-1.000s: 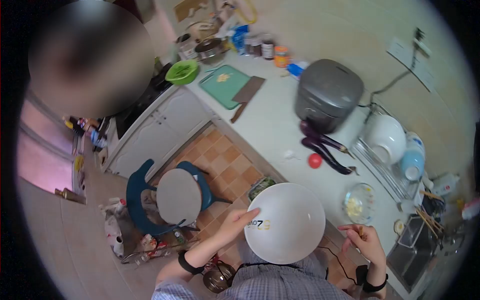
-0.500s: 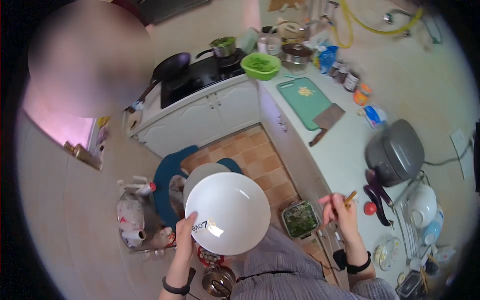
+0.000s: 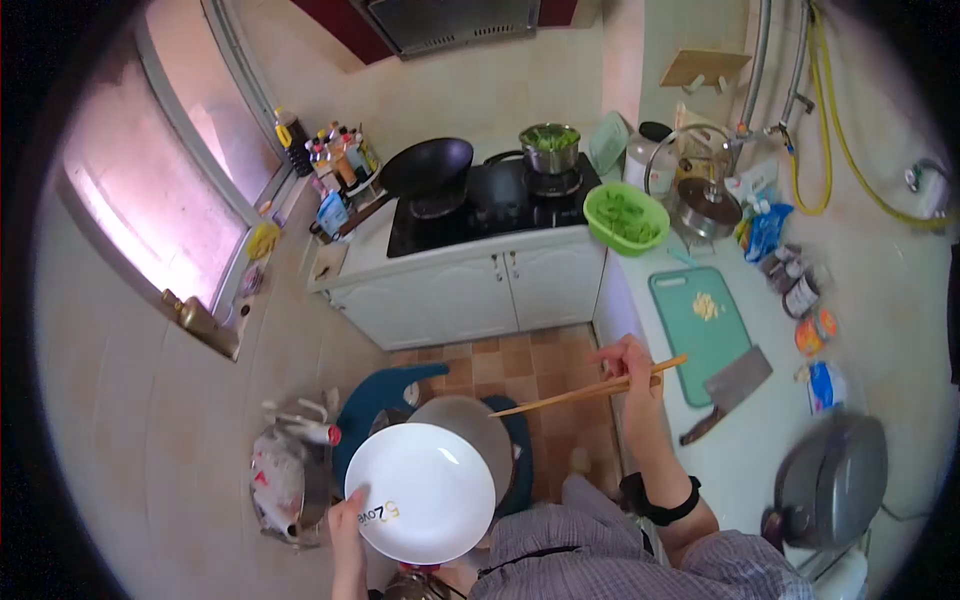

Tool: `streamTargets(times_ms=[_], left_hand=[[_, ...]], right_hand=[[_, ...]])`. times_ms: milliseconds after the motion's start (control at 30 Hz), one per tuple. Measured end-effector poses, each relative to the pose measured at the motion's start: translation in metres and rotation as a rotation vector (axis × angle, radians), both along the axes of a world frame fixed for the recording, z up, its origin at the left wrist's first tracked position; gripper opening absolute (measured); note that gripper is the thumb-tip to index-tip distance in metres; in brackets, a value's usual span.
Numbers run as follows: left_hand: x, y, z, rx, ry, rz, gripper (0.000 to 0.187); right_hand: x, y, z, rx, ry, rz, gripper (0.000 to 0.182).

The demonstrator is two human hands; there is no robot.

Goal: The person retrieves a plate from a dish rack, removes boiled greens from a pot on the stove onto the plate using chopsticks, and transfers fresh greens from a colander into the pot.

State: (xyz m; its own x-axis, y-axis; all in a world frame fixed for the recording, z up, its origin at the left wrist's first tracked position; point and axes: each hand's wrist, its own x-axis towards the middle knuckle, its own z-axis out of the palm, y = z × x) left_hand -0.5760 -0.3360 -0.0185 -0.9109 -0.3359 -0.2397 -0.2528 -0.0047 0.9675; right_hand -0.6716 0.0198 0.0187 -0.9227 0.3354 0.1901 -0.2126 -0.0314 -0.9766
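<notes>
My left hand grips the rim of a white bowl with "Love" lettering inside. The bowl is tilted toward me and nothing is in it. In my right hand is a pair of wooden chopsticks, held in the air with the tips pointing left, above and beyond the bowl. Partly hidden behind the bowl is a pale round object, with blue curved pieces around it.
A wok and a pot of greens stand on the black stove. On the right counter are a green basin of leaves, a cutting board with chopped pale pieces, a cleaver and a grey appliance.
The view has turned up toward the stove. My right hand has moved from beside the right counter's front toward the middle, and the chopsticks now point left. The bowl stays in my left hand.
</notes>
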Motion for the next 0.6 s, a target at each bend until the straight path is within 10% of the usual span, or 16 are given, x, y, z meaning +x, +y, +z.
streamTargets(times_ms=[600], left_hand=[[-0.277,0.136,-0.018,0.170,-0.117,-0.155,0.038]], right_hand=[[-0.165,0.130,-0.045,-0.134,-0.128,-0.276,0.044]])
